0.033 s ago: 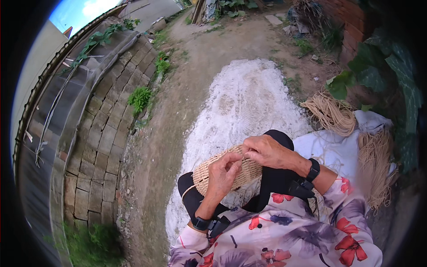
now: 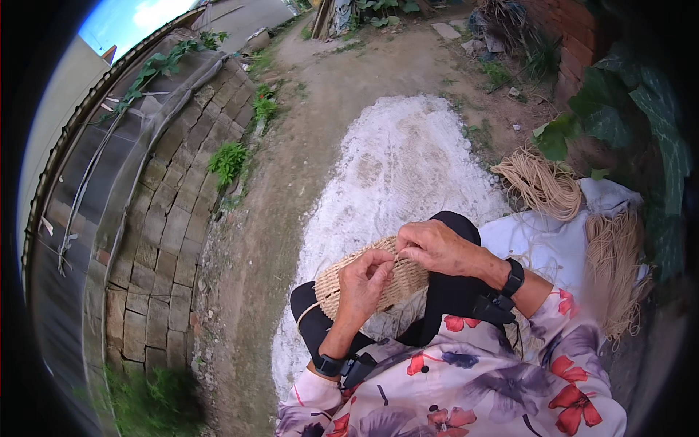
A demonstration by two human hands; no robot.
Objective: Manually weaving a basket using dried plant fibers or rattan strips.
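A tan woven piece (image 2: pixel 409 282), made of cord or straw in close rows, lies across my lap. My left hand (image 2: pixel 362 282) is over its middle, thumb and index finger pinched on a thin strand of cord (image 2: pixel 397 258). Coming from the right, my right hand (image 2: pixel 437 246) pinches the same strand at the far edge of the weave, fingers curled. The fingertips of both hands almost meet. A loose cord end (image 2: pixel 306 311) sticks out at the woven piece's left side. Part of the weave is hidden behind my left hand.
To my right, a coil of tan cord (image 2: pixel 540 183) and a long hank of cord (image 2: pixel 615 269) lie by a white cloth (image 2: pixel 535 244). A whitish patch of ground (image 2: pixel 408 160) stretches ahead. A block wall (image 2: pixel 164 233) runs along the left; large leaves (image 2: pixel 604 109) hang at right.
My left hand has shifted very slightly to the left, and the strand between the two hands' fingertips shows more clearly. The woven piece stays in place.
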